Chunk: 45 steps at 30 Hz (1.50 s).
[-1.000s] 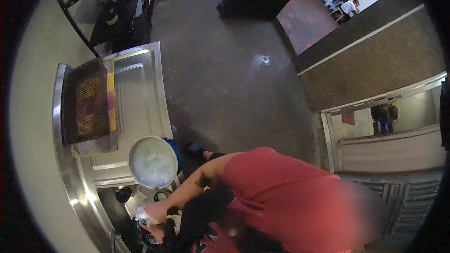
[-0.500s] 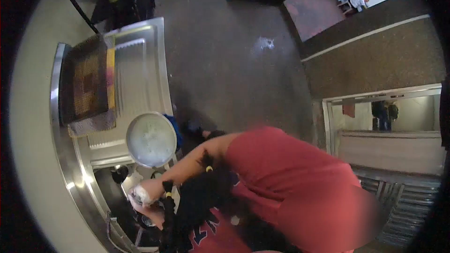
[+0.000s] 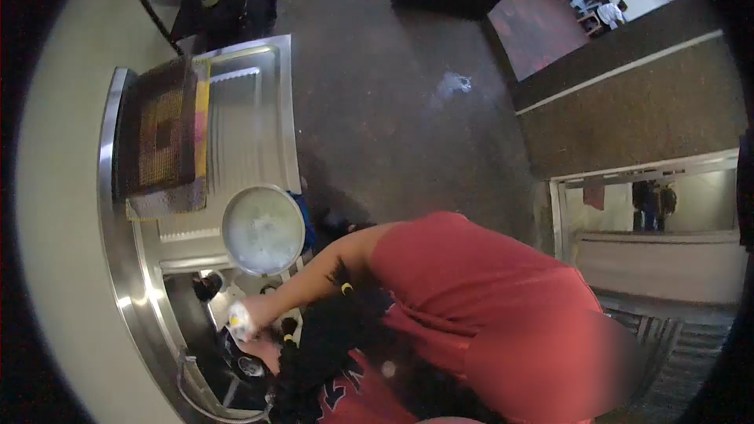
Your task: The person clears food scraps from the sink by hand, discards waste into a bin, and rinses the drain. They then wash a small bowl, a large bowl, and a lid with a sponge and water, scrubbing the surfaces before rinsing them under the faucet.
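Observation:
My right hand (image 3: 250, 316) is over the sink (image 3: 182, 308), closed on a white, foamy sponge (image 3: 238, 320) with a yellow spot showing. Just below it, my left hand (image 3: 265, 352) has its fingers curled beside a dark vessel (image 3: 232, 350) and a small shiny round item (image 3: 250, 366). What the left hand grips is partly covered by my braided hair (image 3: 314, 345). At the sink's near corner, a wide round metal basin (image 3: 263, 230) holds cloudy, soapy water.
A ribbed steel drainboard (image 3: 247, 122) extends from the sink, with a dark crate (image 3: 161, 133) on a patterned cloth (image 3: 177, 206). A faucet hose (image 3: 188, 392) curves at the sink's edge. A dark shelf (image 3: 208, 12) stands beyond. Wet floor (image 3: 458, 84) shines; a distant person (image 3: 611, 14) is visible.
The view has shifted slightly, so the drainboard and crate appear farther right. My right hand has turned a little on the sponge, and more of the dark vessel beneath shows.

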{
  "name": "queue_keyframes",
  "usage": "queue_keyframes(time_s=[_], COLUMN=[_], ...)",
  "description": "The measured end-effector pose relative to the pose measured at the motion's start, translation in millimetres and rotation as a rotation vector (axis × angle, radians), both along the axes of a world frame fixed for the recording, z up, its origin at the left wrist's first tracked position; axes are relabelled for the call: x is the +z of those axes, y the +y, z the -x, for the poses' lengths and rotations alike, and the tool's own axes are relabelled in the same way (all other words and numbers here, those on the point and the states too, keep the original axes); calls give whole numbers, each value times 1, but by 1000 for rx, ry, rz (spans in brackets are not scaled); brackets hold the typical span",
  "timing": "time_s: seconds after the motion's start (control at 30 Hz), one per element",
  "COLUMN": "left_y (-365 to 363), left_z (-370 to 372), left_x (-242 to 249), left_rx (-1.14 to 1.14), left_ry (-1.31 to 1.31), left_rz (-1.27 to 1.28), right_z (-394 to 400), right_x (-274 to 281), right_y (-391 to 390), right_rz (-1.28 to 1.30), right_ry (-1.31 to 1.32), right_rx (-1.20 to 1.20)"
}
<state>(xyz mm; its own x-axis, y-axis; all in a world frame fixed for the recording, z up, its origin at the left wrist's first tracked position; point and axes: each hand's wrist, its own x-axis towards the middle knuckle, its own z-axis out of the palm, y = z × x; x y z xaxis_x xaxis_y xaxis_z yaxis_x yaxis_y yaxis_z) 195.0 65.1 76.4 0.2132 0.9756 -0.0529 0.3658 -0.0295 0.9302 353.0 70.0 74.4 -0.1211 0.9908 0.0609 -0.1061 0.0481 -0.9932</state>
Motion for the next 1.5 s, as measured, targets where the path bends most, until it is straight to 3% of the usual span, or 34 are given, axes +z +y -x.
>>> queue_keyframes(time_s=[0.07,0.1,0.13,0.17,0.2,0.23,0.3,0.33,0.37,0.4,0.43,0.47,0.5,0.57,0.63,0.7,0.77,0.8,0.87,0.93,0.97,1.03,1.07,1.1,1.13,1.17,1.23,1.27,1.33,1.43,1.5], left_y=[4,5,-4,-7,-10,-13,-11,-15,-21,-23,-19,-24,-26,-13,-17,-14,-8,-4,-9,-6,-4,-2,-1,-4,-6,-6,-9,-12,-16,-8,-8], left_z=[-2,2,-3,-21,-22,-19,5,20,37,50,63,69,57,58,86,53,20,2,10,28,43,83,101,127,142,163,181,186,197,197,195], left_x=[-9,-24,5,34,33,27,21,1,-26,-55,-80,-86,-89,-137,-295,-277,-183,-129,-150,-156,-149,-136,-120,-126,-104,-94,-118,-124,-136,-133,-123], left_rx=[-41,-84,-158,-225,79,394,211,265,317,357,391,395,394,306,-14,294,225,186,247,311,366,464,584,591,564,505,525,528,322,253,285], left_ry=[-126,-311,19,386,-29,-486,-1351,-1300,-1251,-1157,-1064,-992,-915,311,824,-105,291,485,528,571,643,711,739,850,985,977,1205,1199,1254,1125,895], left_rz=[-17,-17,-338,-617,-86,401,693,686,680,690,718,694,681,633,16,300,286,279,190,94,-118,-451,-401,-490,-347,-378,-407,-402,-257,-180,-141], right_z=[-2,5,14,6,1,2,-6,-15,-29,-34,-39,-50,-70,-90,-114,-136,-158,-165,-175,-175,-174,-168,-165,-166,-168,-170,-168,-167,-165,-162,-162], right_x=[5,3,-14,-6,3,2,13,25,60,43,52,36,81,133,114,89,81,76,64,57,55,56,57,50,41,33,30,31,35,45,50], right_y=[-1,1,6,6,9,9,8,7,5,12,18,14,11,1,-8,-16,-21,-26,-30,-31,-30,-28,-26,-25,-24,-25,-26,-27,-27,-27,-29], right_rz=[-34,-56,3,-38,16,113,148,279,208,-22,64,-288,49,-2,52,-61,-152,-149,-18,-87,-149,-82,-14,-14,6,21,69,124,191,261,263], right_ry=[56,58,-197,-169,-373,-270,-454,-401,-237,-141,-114,-632,-287,-402,-373,-406,-666,-671,-1081,-1204,-1316,-1292,-1271,-1268,-1273,-1278,-1313,-1340,-1378,-1341,-1274], right_rx=[-115,-206,-298,-250,-223,-289,-255,-250,-258,-246,-197,-248,-190,-219,-243,-256,-233,-217,-218,-179,-154,-99,-58,-60,-20,21,36,49,47,8,-22])
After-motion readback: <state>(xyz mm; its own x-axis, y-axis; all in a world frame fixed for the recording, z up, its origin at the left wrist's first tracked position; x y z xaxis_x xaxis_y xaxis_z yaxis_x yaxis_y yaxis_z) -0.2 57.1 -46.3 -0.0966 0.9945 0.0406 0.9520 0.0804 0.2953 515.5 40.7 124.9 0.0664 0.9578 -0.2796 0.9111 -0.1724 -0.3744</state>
